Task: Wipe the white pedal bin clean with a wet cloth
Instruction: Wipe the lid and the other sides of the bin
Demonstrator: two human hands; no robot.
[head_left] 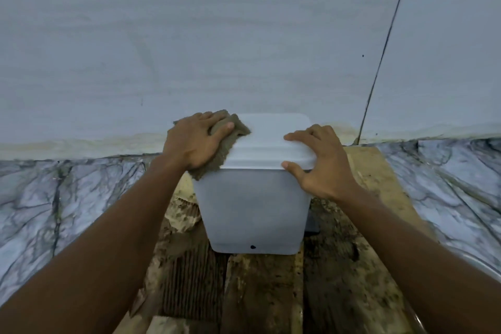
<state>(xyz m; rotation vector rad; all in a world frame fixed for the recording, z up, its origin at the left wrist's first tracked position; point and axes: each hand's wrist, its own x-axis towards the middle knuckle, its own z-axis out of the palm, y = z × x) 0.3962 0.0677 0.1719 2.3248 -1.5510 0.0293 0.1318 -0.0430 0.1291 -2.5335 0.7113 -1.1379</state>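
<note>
Two bare hands rest on the bin [252,206], which stands upright with its lid [271,141] closed, close against the wall [217,35] and near the middle of the view. The left hand [192,141] lies palm down on the cloth [235,130], a brown, rough-edged rag spread over the lid's left side and hanging a little way down the bin's left front corner. Its fingers reach across the cloth toward the wall, the thumb lies along the cloth's top, and the hand presses rather than clenches. The right hand [322,160] grasps the lid's right front corner, with the thumb against the lid's front rim and the fingers bent over its top and right edge. A small dark spot [252,247] marks the bin's front, low down near the base. A dark part shows behind the bin's lower right side, but I cannot tell what it is. The bin sits on dirty, mud-stained boards [260,287], with a ribbed piece of cardboard [189,279] just to its lower left. Marble-patterned floor [54,198] lies on both sides of the boards. A thin dark line [385,49] runs down the wall at the right.
</note>
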